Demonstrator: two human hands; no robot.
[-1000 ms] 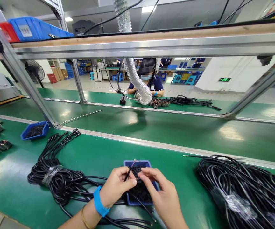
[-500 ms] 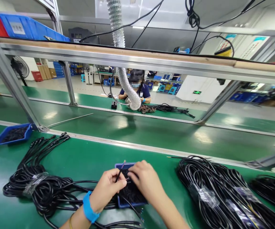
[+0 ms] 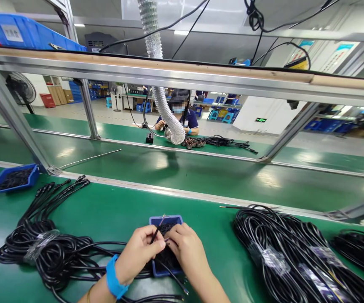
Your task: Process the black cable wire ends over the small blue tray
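My left hand [image 3: 139, 252], with a blue band on its wrist, pinches a black cable [image 3: 157, 230] whose thin bare-looking tip points up and away. Close beside it, the thumb and fingers of my right hand [image 3: 191, 251] are pinched together, almost meeting my left thumb. Whatever lies between my right fingertips is too small to name. Both hands are above a small blue bin [image 3: 173, 219] of little black pieces. Other black cable ends [image 3: 182, 286] stick out by the bin's near edge, some showing coloured wire tips.
A tied bundle of black cables [image 3: 43, 248] lies to the left, and larger bundles [image 3: 273, 252] lie right. Another blue bin [image 3: 30, 179] sits far left. A metal frame [image 3: 182, 80] crosses above the bench. Across it, a person [image 3: 193, 120] sits behind a hanging silver duct [image 3: 161, 101].
My right hand has come lower and turned inward, its fingers now pinched beside my left fingertips. My left hand still holds the cable. The view has shifted slightly.
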